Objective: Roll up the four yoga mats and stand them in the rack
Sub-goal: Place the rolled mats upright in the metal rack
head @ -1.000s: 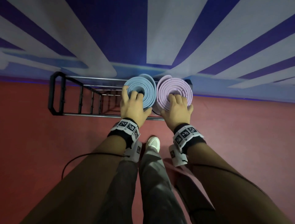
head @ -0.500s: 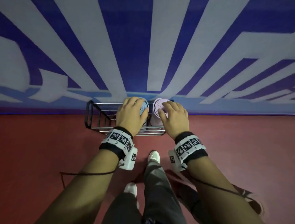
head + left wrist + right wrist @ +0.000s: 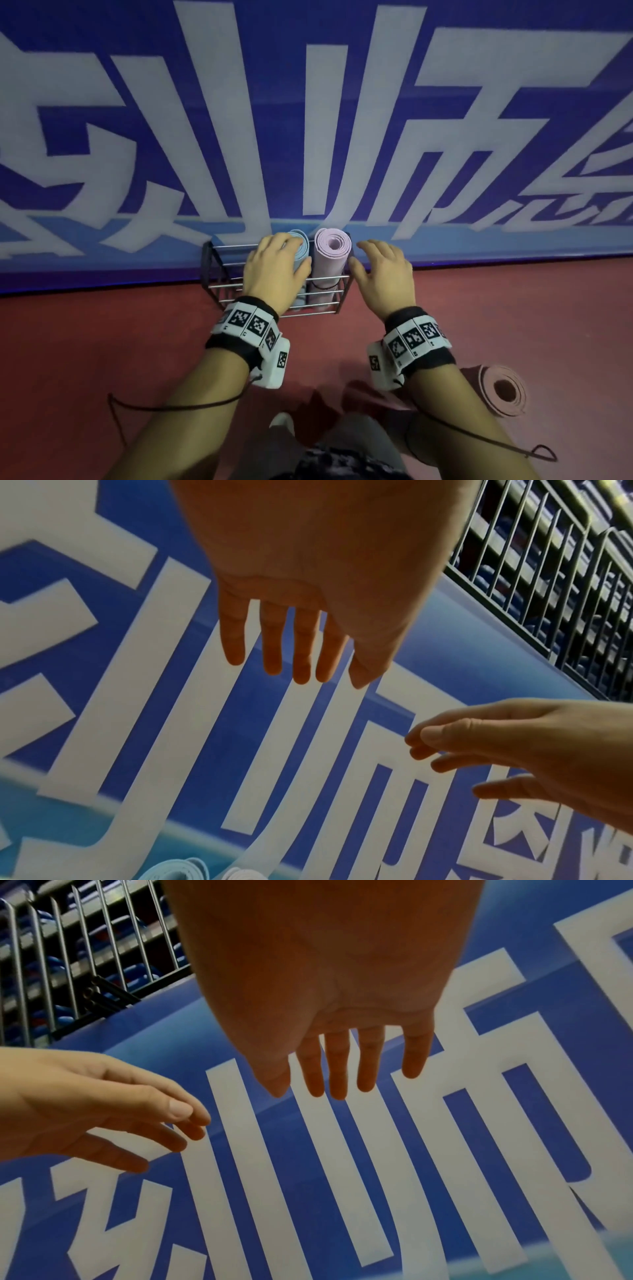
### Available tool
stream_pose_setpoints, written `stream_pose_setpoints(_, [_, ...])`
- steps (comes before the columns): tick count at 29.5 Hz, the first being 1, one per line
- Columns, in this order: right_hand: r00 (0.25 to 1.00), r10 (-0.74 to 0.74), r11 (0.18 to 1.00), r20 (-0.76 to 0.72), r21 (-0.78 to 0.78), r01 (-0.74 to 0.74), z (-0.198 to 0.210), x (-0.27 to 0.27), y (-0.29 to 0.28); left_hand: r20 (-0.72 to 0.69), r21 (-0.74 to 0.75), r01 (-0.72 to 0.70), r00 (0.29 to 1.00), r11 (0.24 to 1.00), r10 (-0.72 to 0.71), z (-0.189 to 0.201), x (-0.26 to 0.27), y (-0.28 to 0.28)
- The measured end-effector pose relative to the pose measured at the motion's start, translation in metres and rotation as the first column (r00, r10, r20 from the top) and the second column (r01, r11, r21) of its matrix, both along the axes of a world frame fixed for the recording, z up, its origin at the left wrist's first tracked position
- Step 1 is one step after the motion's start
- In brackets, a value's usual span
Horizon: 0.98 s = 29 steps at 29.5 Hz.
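A black wire rack [image 3: 219, 274] stands against the blue-and-white wall banner. Two rolled mats stand upright in its right end, a light blue mat [image 3: 302, 245] and a lilac mat [image 3: 331, 260]. My left hand [image 3: 275, 267] hovers in front of the blue mat; the left wrist view shows its fingers [image 3: 301, 656] straight and holding nothing. To the right of the lilac mat my right hand [image 3: 382, 274] is clear of it, its fingers [image 3: 337, 1074] spread and empty. A pink rolled mat [image 3: 501, 390] lies on the floor behind my right forearm, and a dark red roll [image 3: 368, 394] lies beside it.
Red floor [image 3: 102, 342] spreads to both sides of the rack. The rack's left part holds no mats. My shoe [image 3: 282, 423] and legs are below the hands. A thin cable [image 3: 164, 406] hangs from each wrist. A metal railing [image 3: 548, 561] runs above the banner.
Both hands have come off the tops of the two standing mats and pulled back. The right hand has moved to the right of the lilac mat. The rack now looks farther away.
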State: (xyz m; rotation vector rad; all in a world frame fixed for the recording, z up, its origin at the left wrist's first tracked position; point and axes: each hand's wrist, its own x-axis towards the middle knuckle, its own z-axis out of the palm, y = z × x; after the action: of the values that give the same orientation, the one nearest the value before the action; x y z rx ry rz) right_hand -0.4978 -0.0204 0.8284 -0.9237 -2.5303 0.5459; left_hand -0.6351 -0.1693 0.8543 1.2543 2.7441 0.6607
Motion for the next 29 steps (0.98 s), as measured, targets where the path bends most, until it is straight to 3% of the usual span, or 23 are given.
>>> stream_pose_setpoints(8, [0.994, 0.109, 0.994, -0.005, 0.01, -0.109, 0.012, 0.088, 0.005, -0.022, 0.06, -0.069, 0.997, 0.996, 0.071, 0.02, 0.112, 0.002])
stream_pose_setpoints(12, [0.985, 0.171, 0.985, 0.018, 0.029, -0.171, 0.014, 0.167, 0.025, 0.005, 0.065, -0.115, 0.993, 0.991, 0.115, 0.015, 0.196, 0.015])
stream_pose_setpoints(20, [0.985, 0.147, 0.987, 0.094, 0.05, -0.152, 0.007, 0.299, 0.048, 0.005, 0.073, -0.089, 0.996, 0.993, 0.089, 0.011, 0.33, 0.038])
stream_pose_setpoints(29, [0.955, 0.164, 0.983, 0.247, 0.036, -0.178, -0.009, 0.405, 0.045, -0.017, -0.008, -0.023, 1.0, 1.0, 0.023, -0.016, 0.426, 0.042])
